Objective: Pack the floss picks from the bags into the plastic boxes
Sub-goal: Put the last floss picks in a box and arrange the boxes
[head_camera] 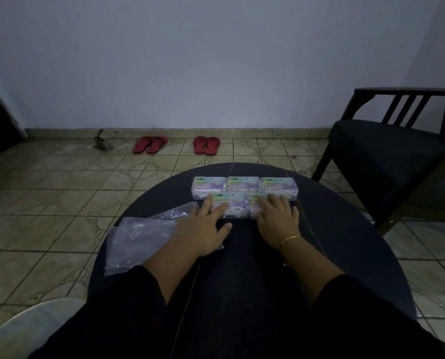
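Head view shows your left hand (206, 224) and right hand (275, 216) lying flat, fingers straight, on the two nearer floss pick boxes (231, 207). Three more boxes (243, 183) line the round table's (345, 229) far edge; empty clear bags (138, 239) lie at its left edge.

red sandals (150, 144), dark chair (387, 151), tiled floor (61, 187)

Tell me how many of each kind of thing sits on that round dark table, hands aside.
Plastic boxes of floss picks: 5, three in the far row and two in the near row
Clear plastic bags: 1, looking empty
Total: 6
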